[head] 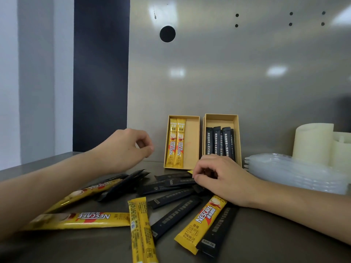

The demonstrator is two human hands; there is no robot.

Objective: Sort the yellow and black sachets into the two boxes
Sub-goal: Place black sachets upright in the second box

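Two open cardboard boxes stand against the back wall. The left box (193, 141) holds two yellow sachets (175, 143) side by side. The right box (220, 120) holds several black sachets (218, 141). Loose yellow sachets (79, 221) and black sachets (174, 213) lie mixed on the metal table in front. My left hand (123, 149) hovers left of the yellow box, fingers loosely curled, with nothing in it. My right hand (222, 177) rests on the pile below the black box, fingers curled over the ends of black sachets (171, 184). A yellow tip (190, 171) peeks out beside its fingertips.
A stack of clear plastic pieces (294, 171) lies right of the boxes, with cream cylindrical containers (313, 143) behind it. A steel back wall (228, 73) rises right behind the boxes. The table's left edge (28, 164) runs toward a dark panel.
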